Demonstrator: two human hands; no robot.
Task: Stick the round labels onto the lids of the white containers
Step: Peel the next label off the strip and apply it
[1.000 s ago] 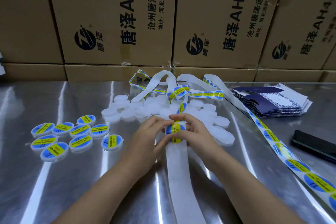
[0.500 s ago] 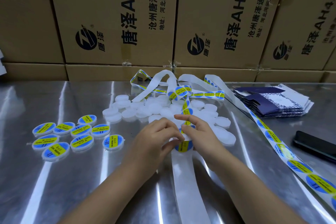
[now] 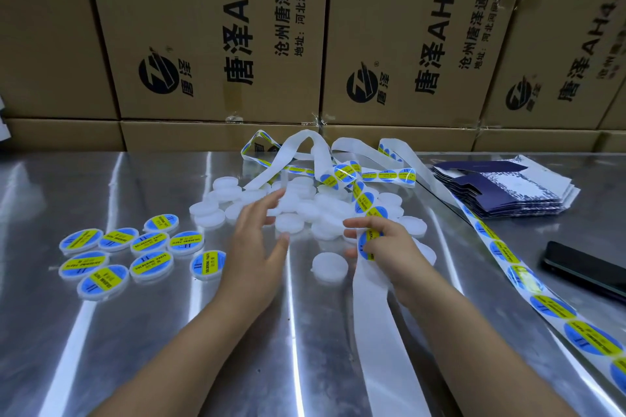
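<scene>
A heap of plain white containers lies mid-table, and one white container sits alone between my hands. Several labelled containers with blue-and-yellow labels rest at the left. My right hand pinches the label strip with a round blue-and-yellow label curled at its fingertips; bare white backing trails toward me. My left hand hovers with fingers spread over the near edge of the heap, holding nothing.
A strip of unused labels runs down the right side of the metal table. A stack of dark blue folded cartons and a black phone lie at the right. Cardboard boxes wall the back.
My left hand has let go of the strip and moved left and forward toward the white heap. My right hand keeps the strip, shifted right, and a lone white container is now uncovered.
</scene>
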